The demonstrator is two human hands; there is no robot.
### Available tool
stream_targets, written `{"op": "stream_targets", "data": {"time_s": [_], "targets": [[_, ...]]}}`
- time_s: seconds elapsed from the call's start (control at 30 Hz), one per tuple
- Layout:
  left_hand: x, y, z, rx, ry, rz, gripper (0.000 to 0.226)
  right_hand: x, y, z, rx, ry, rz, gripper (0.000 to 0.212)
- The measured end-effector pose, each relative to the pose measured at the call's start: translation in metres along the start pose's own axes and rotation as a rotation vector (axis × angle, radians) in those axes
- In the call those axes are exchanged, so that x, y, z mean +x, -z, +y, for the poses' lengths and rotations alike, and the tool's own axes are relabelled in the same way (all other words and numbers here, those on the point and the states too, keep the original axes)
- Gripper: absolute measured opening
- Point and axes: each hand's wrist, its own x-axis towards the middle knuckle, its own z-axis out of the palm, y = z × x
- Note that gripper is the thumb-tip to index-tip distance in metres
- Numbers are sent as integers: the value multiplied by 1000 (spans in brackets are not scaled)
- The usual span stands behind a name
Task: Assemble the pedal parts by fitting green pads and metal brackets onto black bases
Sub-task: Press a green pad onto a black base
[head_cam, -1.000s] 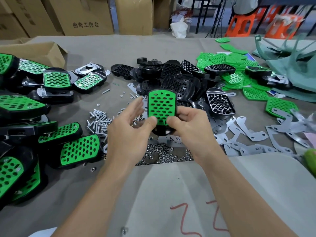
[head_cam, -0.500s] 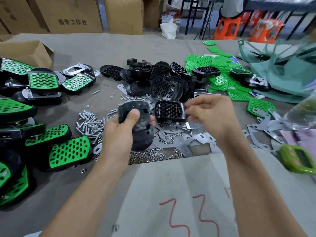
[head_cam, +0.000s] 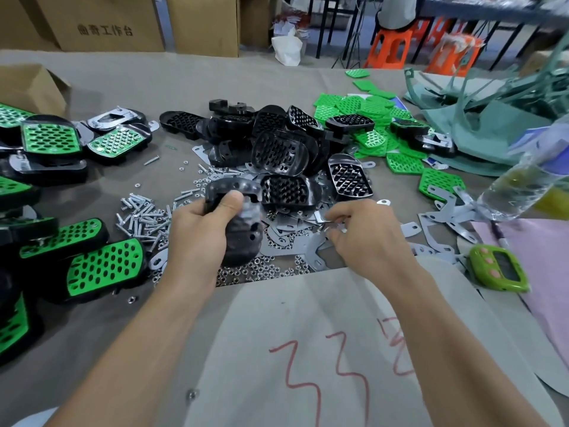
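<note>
At the centre of the frame, the left hand (head_cam: 197, 238) grips a black base (head_cam: 243, 238). Its thumb lies across the upper part and its fingers are curled round the left edge, so the piece is clamped upright just above the table with its dark side facing the camera. To the right, the right hand (head_cam: 366, 238) is palm down with its fingertips (head_cam: 334, 218) bent onto a spread of flat metal brackets (head_cam: 295, 229). The fingertips touch the metal, but motion blur hides whether they pinch a piece.

Just below both hands is a band of small nuts (head_cam: 261, 269), and beside the left hand is a scatter of screws (head_cam: 141, 214). Directly above the hands lies a heap of bare black bases (head_cam: 277, 149). Upper right of that heap is a pile of loose green pads (head_cam: 369, 115).

Along the left edge lie finished pedals (head_cam: 104, 266) with their green faces up. At the right edge are a small green device (head_cam: 502, 269) and a blurred clear bottle (head_cam: 523, 186). A pale sheet (head_cam: 308, 349) with red scrawl fills the lower middle over the grey table cover (head_cam: 215, 78). Cardboard boxes (head_cam: 107, 23) and orange stools (head_cam: 391, 47) line the top.
</note>
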Motion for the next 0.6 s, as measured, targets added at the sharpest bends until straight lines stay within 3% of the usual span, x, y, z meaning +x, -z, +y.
{"op": "stream_targets", "data": {"time_s": [0.07,0.13,0.23,0.37,0.5,0.6], "targets": [[2,1,3,-54,-25,53,23,-5,-5,-14,98,12,-32,19],[3,0,5,-130,2,57,32,-9,-11,-28,93,95,-173,8],[5,5,12,-408,166,-65,59,-14,-19,-46,-48,217,-296,13],[15,21,17,-755,321,-236,76,-9,-33,-59,-22,261,-277,9],[21,40,21,-805,300,-366,80,-3,-49,-75,115,280,-126,15],[24,51,28,-815,244,-428,71,7,-61,-94,213,300,-157,23]]}}
